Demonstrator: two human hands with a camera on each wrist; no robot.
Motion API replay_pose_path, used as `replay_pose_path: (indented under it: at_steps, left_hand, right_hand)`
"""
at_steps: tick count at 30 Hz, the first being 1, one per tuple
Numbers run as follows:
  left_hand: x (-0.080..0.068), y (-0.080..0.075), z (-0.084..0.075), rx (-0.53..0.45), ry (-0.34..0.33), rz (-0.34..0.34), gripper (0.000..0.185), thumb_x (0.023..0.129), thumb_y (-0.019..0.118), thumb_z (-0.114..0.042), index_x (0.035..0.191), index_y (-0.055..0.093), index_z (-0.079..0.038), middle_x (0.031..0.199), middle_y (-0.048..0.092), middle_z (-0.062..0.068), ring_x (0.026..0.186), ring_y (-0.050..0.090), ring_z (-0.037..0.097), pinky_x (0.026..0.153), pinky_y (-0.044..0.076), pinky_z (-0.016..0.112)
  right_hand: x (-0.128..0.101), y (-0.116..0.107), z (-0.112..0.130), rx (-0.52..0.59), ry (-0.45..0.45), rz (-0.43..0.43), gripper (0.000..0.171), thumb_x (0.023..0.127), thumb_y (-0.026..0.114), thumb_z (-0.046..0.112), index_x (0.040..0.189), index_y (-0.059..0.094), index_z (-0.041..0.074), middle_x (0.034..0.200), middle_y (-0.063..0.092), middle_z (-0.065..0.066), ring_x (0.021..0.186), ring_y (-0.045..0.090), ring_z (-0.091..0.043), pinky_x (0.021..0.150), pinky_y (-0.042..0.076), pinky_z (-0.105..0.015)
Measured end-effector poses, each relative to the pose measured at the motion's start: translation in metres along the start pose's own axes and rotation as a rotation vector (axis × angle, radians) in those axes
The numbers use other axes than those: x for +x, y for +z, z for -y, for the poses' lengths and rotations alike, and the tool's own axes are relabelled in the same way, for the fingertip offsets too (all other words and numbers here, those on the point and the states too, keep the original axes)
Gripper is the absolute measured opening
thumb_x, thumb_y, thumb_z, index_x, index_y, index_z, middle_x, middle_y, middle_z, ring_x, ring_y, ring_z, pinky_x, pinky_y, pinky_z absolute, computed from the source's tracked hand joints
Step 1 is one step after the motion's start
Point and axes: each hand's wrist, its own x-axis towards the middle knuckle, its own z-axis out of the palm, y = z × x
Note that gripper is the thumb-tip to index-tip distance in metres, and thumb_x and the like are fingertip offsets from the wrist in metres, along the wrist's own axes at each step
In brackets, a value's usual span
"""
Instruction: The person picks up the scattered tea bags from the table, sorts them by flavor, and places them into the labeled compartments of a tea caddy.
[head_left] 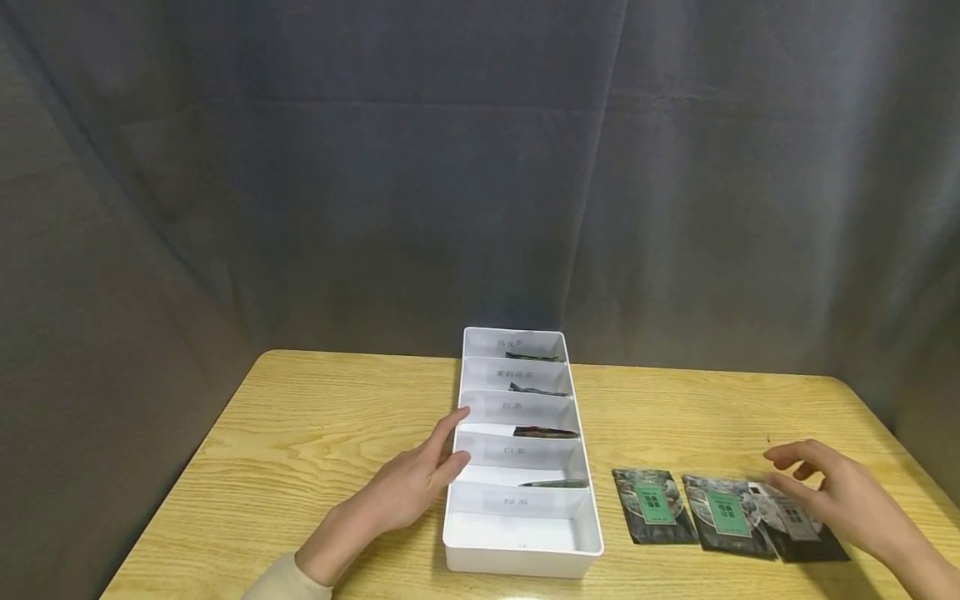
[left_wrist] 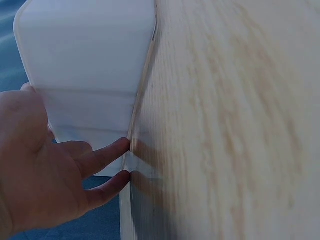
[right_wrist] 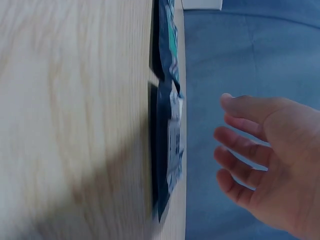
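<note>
A long white divided box [head_left: 523, 560] stands on the table, its several compartments marked with printed labels. My left hand [head_left: 408, 487] rests against the box's left side, thumb and index finger at the rim; in the left wrist view other fingers [left_wrist: 107, 155] extend along its wall to the bottom edge. To the right lie two dark sachets with green labels, one nearer the box [head_left: 652, 507] and one in the middle [head_left: 727, 515]. A dark sachet with a grey label [head_left: 797, 525] slightly meets the middle one. My right hand [head_left: 840, 496] hovers over it, fingers loosely bent, holding nothing.
Dark thin packets stand in the box's rear compartments, including one [head_left: 555, 483] in the second from the front. The front compartment shows its white floor. A grey curtain [head_left: 420, 208] hangs behind the wooden table [head_left: 315, 425] and along its sides.
</note>
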Motion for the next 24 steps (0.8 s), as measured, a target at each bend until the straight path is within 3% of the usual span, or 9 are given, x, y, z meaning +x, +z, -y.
replay_pose_path:
  at_steps: [4, 7, 11, 17, 24]
  left_hand:
    - [-0.001, 0.0, 0.0, 0.008, -0.006, 0.001, 0.057, 0.106, 0.033, -0.054, 0.157, 0.013, -0.04, 0.131, 0.064, 0.021, 0.099, 0.068, 0.028, 0.086, 0.05, 0.051]
    - [-0.001, 0.0, 0.0, 0.012, -0.007, -0.001, 0.057, 0.106, 0.032, -0.054, 0.157, 0.013, -0.041, 0.131, 0.064, 0.02, 0.098, 0.067, 0.027, 0.085, 0.05, 0.05]
    - [-0.001, 0.0, 0.0, 0.014, -0.008, -0.004, 0.057, 0.106, 0.032, -0.054, 0.157, 0.012, -0.041, 0.131, 0.064, 0.02, 0.1, 0.068, 0.029, 0.086, 0.05, 0.05]
    - [-0.001, 0.0, 0.0, 0.016, -0.011, -0.003, 0.057, 0.105, 0.032, -0.055, 0.157, 0.013, -0.04, 0.129, 0.065, 0.019, 0.1, 0.068, 0.029, 0.086, 0.05, 0.051]
    - [0.0, 0.0, 0.0, 0.012, -0.011, -0.005, 0.056, 0.105, 0.033, -0.055, 0.157, 0.013, -0.042, 0.131, 0.064, 0.02, 0.103, 0.067, 0.03, 0.088, 0.049, 0.052]
  right_hand:
    - [-0.002, -0.004, -0.012, -0.014, 0.057, 0.07, 0.042, 0.093, 0.071, 0.034, 0.118, 0.066, 0.0, 0.113, 0.067, -0.021, 0.089, 0.063, -0.028, 0.062, 0.05, -0.035]
    - [-0.004, -0.007, -0.023, -0.028, 0.103, 0.12, 0.049, 0.095, 0.068, 0.036, 0.122, 0.063, -0.004, 0.118, 0.062, -0.028, 0.091, 0.062, -0.037, 0.063, 0.051, -0.042]
    - [-0.005, -0.008, -0.035, -0.036, 0.126, 0.158, 0.054, 0.094, 0.068, 0.038, 0.123, 0.061, -0.008, 0.119, 0.058, -0.034, 0.088, 0.063, -0.037, 0.063, 0.051, -0.044]
    - [-0.006, -0.003, -0.045, -0.032, 0.125, 0.211, 0.061, 0.09, 0.073, 0.038, 0.122, 0.06, -0.012, 0.116, 0.058, -0.034, 0.084, 0.062, -0.026, 0.065, 0.051, -0.04]
    - [-0.003, 0.001, -0.051, -0.04, 0.165, 0.304, 0.07, 0.088, 0.074, 0.039, 0.125, 0.054, -0.017, 0.117, 0.053, -0.04, 0.089, 0.062, -0.036, 0.071, 0.053, -0.047]
